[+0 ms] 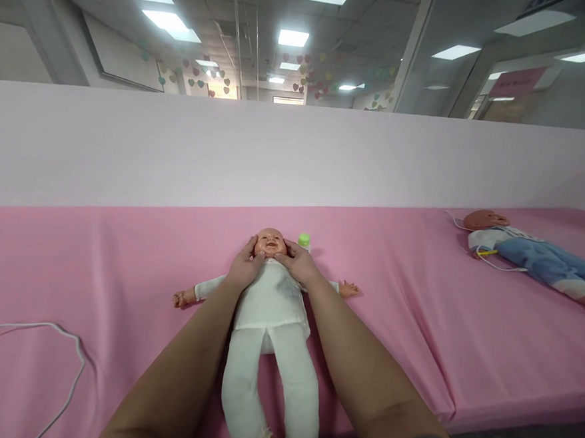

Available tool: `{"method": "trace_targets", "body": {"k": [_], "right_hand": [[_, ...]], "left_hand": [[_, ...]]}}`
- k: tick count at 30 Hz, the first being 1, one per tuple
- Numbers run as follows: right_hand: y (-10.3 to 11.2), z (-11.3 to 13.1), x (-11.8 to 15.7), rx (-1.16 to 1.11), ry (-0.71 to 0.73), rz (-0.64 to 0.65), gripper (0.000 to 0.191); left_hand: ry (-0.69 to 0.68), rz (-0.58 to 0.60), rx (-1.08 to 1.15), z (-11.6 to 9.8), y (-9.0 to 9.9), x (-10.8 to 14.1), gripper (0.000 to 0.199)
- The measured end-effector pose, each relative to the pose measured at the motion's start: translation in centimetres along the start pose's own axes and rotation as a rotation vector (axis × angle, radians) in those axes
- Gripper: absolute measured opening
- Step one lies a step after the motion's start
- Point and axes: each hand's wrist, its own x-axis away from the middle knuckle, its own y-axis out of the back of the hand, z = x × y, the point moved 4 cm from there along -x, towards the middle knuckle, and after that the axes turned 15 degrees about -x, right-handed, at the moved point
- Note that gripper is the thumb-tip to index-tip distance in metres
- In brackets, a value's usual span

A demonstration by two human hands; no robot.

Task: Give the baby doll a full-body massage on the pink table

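Observation:
A baby doll point(271, 301) in a white top and white trousers lies on its back on the pink sheet point(144, 255), its arms spread and its face up. My left hand point(247, 261) is cupped round one side of the doll's head, with the thumb near its chin. On the other side of the head, my right hand point(297, 261) holds it in the same way. Fingertips of both hands are partly hidden behind the head. Just beyond my right hand stands a small bottle with a green cap point(304, 240).
A second doll point(545, 257) in blue and white clothes lies at the right, with a white cord by it. Another white cable point(76, 344) curls over the sheet at the lower left. Behind the bed runs a white wall point(227, 154) with glass above.

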Motion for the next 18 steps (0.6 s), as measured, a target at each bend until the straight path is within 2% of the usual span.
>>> {"method": "trace_targets", "body": {"k": [7, 13, 18], "right_hand": [[0.12, -0.33, -0.03, -0.089, -0.019, 0.042, 0.070], [0.29, -0.23, -0.15, -0.085, -0.023, 0.043, 0.065], [0.65, -0.75, -0.47, -0.140, -0.019, -0.004, 0.058]], "left_hand": [[0.023, -0.016, 0.140, 0.91, 0.13, -0.41, 0.058], [0.029, -0.044, 0.123, 0.67, 0.19, -0.41, 0.054], [0.030, -0.038, 0.128, 0.38, -0.04, -0.40, 0.055]]}}
